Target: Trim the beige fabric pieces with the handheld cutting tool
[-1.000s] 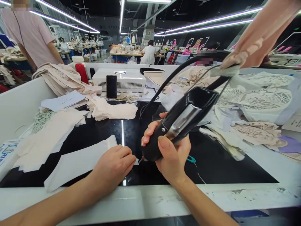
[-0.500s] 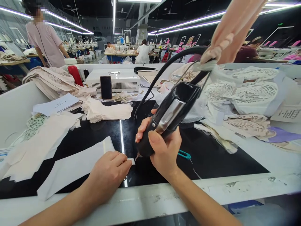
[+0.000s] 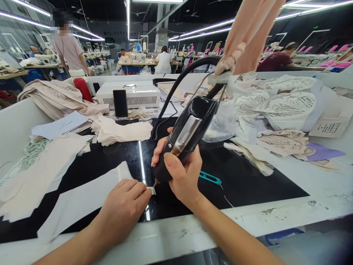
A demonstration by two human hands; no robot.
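Mid-frame, my right hand [image 3: 184,177] wraps the probably hefty black tool [image 3: 200,110] low down, my left hand [image 3: 122,206] pinching a soft-looking white strip [image 3: 153,190].

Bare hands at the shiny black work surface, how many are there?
2. The left hand holds a small white piece; the right hand grips a black handheld tool. Both are in plain view.
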